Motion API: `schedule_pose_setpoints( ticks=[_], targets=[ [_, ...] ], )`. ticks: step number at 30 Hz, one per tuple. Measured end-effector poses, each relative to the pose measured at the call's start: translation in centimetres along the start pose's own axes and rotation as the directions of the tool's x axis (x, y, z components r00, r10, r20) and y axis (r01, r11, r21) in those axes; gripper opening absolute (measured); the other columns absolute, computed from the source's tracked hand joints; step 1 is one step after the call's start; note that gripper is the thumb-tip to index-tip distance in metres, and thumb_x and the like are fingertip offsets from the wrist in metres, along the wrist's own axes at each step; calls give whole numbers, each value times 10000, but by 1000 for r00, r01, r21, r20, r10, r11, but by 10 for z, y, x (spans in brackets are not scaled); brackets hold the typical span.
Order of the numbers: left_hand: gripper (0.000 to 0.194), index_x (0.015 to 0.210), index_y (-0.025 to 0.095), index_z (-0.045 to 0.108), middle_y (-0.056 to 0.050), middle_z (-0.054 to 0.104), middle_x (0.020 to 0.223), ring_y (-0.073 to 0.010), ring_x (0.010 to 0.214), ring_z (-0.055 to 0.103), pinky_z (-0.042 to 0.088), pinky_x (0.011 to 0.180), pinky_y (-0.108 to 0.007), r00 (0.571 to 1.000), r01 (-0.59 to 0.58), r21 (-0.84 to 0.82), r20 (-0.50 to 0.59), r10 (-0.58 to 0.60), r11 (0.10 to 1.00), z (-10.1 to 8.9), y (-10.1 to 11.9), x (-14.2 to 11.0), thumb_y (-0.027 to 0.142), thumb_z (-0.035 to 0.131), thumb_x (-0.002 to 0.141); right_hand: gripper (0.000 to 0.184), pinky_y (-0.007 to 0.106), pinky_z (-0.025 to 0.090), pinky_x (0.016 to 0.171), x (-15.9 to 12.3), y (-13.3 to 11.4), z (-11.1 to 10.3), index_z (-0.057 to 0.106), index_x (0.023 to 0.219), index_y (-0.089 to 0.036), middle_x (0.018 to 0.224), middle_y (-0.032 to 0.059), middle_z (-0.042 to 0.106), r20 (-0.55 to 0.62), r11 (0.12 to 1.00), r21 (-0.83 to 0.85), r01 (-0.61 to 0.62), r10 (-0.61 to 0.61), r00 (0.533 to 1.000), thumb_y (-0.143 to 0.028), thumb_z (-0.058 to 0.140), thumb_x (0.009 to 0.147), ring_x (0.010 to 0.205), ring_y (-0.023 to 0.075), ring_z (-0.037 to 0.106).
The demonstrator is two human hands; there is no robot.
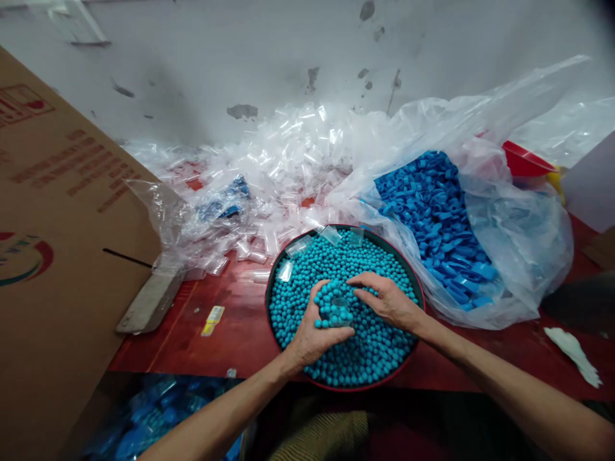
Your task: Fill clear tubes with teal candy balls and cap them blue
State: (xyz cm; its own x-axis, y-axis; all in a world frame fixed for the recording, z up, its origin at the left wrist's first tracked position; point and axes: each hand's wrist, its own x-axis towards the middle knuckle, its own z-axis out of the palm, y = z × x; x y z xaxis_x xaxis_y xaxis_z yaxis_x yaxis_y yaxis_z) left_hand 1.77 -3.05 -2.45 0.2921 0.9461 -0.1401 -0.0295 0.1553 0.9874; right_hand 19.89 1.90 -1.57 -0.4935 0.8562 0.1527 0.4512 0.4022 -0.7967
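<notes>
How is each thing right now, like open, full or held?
Round dark tray with red rim: full of round teal beads.
Small clear plastic container: held, beads in it.
Left hand: curled around the container.
Right hand: fingers apart.
Large clear plastic bag: open, holding blue plastic pieces.

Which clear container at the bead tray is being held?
The clear container in the left hand, with turquoise beads about it; the other clear pieces there lie toward the far side of the tray, untouched.
</notes>
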Motion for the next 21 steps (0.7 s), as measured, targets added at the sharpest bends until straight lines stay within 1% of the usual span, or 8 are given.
schedule_pose_setpoints(
  ticks=[3, 6, 9, 12, 14, 16, 18, 21],
  targets=[
    [807, 1214, 259, 170, 4, 502, 940, -83, 676, 505, 440, 632, -228, 1000, 19, -8, 23, -19, 1000, 3, 0, -1, 183, 687, 598, 164, 276, 434, 737, -1, -11, 5, 532, 932, -186, 846, 16, 584, 162, 947, 291, -140, 96, 982, -241, 491, 783, 800, 143, 541],
    [865, 1232, 251, 127, -18, 508, 973, -96, 685, 517, 448, 639, -245, 995, 64, 21, 79, -66, 998, 5, -2, -3, 195, 699, 587, 148, 249, 427, 677, -7, -7, 14, 506, 895, -185, 774, -7, 554, 165, 896, 393, -205, 151, 975, -237, 522, 758, 732, 125, 520],
    [946, 1265, 245, 58, -46, 509, 1021, -122, 715, 537, 462, 666, -283, 980, 96, 79, 166, -108, 992, 6, -6, -3, 233, 709, 579, 181, 236, 411, 631, -15, 2, 20, 497, 903, -194, 740, -21, 529, 148, 882, 404, -242, 198, 969, -233, 549, 733, 689, 114, 498],
    [1040, 1300, 227, -3, -83, 483, 1118, -192, 895, 532, 432, 810, -363, 973, 71, 191, 202, -110, 979, 7, -13, -2, 301, 721, 558, 189, 225, 399, 582, -22, 9, 22, 494, 898, -191, 706, -29, 509, 171, 858, 417, -298, 248, 953, -235, 553, 724, 636, 105, 481],
    [1092, 1319, 212, 6, -106, 441, 1186, -244, 1038, 467, 364, 906, -411, 978, 52, 311, 177, -111, 949, 8, -17, -1, 340, 736, 517, 171, 223, 394, 570, -23, 11, 21, 496, 874, -184, 691, -31, 504, 191, 858, 397, -325, 269, 944, -229, 552, 719, 620, 102, 476],
    [1122, 1330, 202, 36, -126, 369, 1260, -284, 1143, 373, 296, 962, -442, 984, 46, 430, 135, -114, 902, 9, -20, -2, 361, 749, 478, 155, 229, 399, 595, -24, 12, 19, 500, 861, -179, 705, -26, 512, 209, 882, 348, -318, 258, 943, -216, 546, 718, 642, 107, 484],
    [1143, 1336, 197, 38, -140, 288, 1320, -303, 1202, 292, 252, 987, -459, 987, 49, 513, 109, -122, 857, 10, -22, -3, 363, 753, 460, 183, 243, 409, 650, -24, 10, 16, 501, 896, -178, 755, -16, 531, 246, 909, 304, -284, 213, 946, -198, 538, 718, 694, 117, 501],
    [1170, 1340, 200, 29, -151, 232, 1352, -316, 1225, 247, 237, 988, -476, 988, 40, 584, 98, -120, 811, 8, -26, -8, 324, 764, 438, 274, 263, 418, 721, -25, 5, 11, 480, 989, -182, 835, 0, 551, 320, 941, 253, -223, 136, 937, -176, 529, 719, 766, 131, 520]
  ],
)
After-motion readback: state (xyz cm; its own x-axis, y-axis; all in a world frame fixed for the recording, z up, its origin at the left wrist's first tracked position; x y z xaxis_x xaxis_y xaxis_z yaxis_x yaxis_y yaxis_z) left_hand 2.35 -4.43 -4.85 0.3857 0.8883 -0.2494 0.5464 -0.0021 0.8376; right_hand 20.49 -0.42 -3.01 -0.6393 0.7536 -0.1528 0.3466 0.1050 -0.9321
